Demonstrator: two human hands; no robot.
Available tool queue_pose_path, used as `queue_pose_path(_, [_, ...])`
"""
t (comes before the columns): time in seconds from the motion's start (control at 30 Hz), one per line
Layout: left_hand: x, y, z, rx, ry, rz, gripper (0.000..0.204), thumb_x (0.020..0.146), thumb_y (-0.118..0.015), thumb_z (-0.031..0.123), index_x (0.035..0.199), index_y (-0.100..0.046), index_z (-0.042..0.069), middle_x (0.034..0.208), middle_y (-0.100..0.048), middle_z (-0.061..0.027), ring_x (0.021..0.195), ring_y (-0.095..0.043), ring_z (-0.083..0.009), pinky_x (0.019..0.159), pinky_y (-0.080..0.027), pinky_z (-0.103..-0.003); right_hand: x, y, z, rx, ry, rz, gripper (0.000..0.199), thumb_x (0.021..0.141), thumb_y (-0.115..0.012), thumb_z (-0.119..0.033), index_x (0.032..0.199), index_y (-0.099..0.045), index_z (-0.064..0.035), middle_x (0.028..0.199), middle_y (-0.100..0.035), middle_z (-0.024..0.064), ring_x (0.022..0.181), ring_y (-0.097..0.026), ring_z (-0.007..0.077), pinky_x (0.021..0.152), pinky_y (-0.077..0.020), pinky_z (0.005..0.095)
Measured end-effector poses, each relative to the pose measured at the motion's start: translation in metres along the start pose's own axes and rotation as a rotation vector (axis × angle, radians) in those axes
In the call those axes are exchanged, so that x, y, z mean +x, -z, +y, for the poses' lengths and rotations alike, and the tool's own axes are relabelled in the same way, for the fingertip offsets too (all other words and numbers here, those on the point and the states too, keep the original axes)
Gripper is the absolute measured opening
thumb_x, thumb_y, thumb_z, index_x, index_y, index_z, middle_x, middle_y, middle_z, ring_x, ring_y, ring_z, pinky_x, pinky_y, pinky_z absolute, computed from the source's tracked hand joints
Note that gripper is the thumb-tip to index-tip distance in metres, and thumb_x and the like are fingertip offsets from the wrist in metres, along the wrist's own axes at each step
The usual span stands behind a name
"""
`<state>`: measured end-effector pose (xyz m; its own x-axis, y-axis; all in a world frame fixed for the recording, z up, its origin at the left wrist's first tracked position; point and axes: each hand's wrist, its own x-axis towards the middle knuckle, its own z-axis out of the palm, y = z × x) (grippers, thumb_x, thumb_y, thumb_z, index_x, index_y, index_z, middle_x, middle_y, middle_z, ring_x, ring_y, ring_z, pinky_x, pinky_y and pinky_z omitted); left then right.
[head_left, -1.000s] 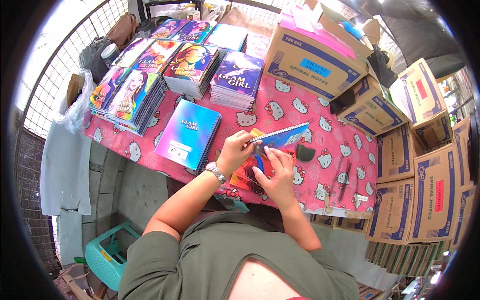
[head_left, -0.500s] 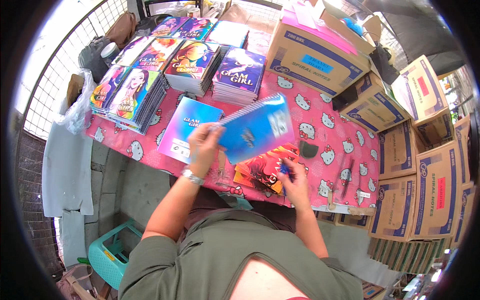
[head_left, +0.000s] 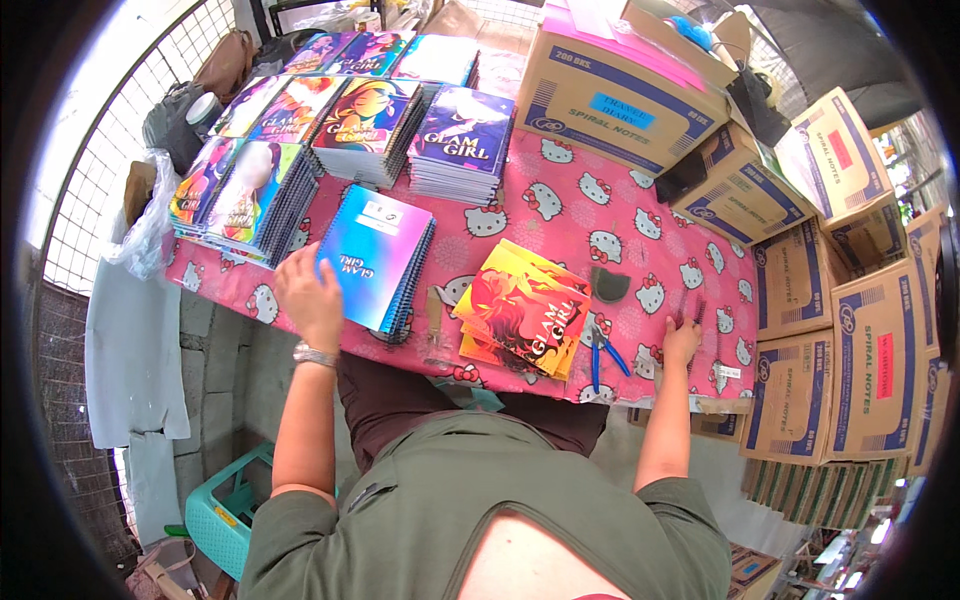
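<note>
The left hand [head_left: 312,298] lies flat, fingers spread, on the near-left corner of a blue spiral notebook [head_left: 375,257] that tops a short stack on the bench [head_left: 560,215]; it presses on the glossy cover without closing around anything. A metal watch [head_left: 314,355] circles that wrist. The right hand [head_left: 682,340] is well apart, at the bench's near right edge, its fingertips touching a small dark strip there; how far it is open cannot be told. Between the hands lies a fanned pile of orange notebook covers [head_left: 523,308], with blue-handled pliers [head_left: 602,350] just beside them on the right. A dark half-round piece [head_left: 609,284] sits above the pliers. The bench wears a pink cloth printed with white cat faces. Further stacks of colourful wire-bound notebooks [head_left: 462,142] stand at the far side, and brown cardboard boxes [head_left: 640,95] pile up to the right.
</note>
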<state>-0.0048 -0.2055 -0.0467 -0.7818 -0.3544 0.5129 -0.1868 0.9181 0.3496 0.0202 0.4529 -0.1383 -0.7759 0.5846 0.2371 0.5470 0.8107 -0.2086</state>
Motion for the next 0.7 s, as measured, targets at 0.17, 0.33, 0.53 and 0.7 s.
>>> queue_pose_path(0.17, [-0.063,-0.019,0.139,-0.465,-1.102,-0.475,0.033,0.081,-0.069,0.018,0.113,-0.066,0.008,0.121,-0.063,-0.0113,0.123,-0.057,-0.0328,0.104,-0.046,-0.047,0.011,0.009,-0.006,0.156,0.006,0.028,0.03,0.088,-0.063,-0.01,0.115,-0.065,0.0037,0.097,-0.07,0.0254,0.094,-0.066,0.0439,0.086,-0.0518,0.0512])
queue_pose_path(0.33, [-0.114,-0.05,0.174,-0.228,-1.465,-0.661,0.028,0.087,-0.061,0.02,0.113,-0.063,0.008,0.116,-0.061,-0.0088,0.112,-0.062,-0.0272,0.088,-0.056,-0.042,-0.024,0.061,-0.046,0.598,-0.021,-0.095,0.028,0.1,-0.051,-0.012,0.122,-0.065,-0.0021,0.084,-0.066,0.0102,0.071,-0.06,0.0177,0.068,-0.0495,0.0323])
queue_pose_path(0.53, [-0.051,0.002,0.209,-0.198,-1.391,-0.973,0.025,0.09,-0.058,0.017,0.113,-0.058,0.006,0.101,-0.067,-0.0096,0.092,-0.07,-0.0268,0.065,-0.058,-0.04,-0.116,0.097,-0.107,0.995,0.135,-0.34,0.031,0.102,-0.051,-0.011,0.129,-0.064,-0.0036,0.093,-0.063,0.003,0.077,-0.057,0.008,0.07,-0.0482,0.0235])
queue_pose_path(0.7, [-0.023,0.005,0.235,-0.354,-1.214,-0.572,0.021,0.088,-0.06,0.013,0.108,-0.06,0.007,0.094,-0.067,-0.009,0.093,-0.069,-0.0278,0.086,-0.052,-0.041,-0.139,0.124,-0.168,1.06,0.471,-0.328,0.032,0.099,-0.058,-0.006,0.13,-0.065,-0.0048,0.097,-0.061,0.0035,0.088,-0.058,0.0134,0.079,-0.0477,0.0279])
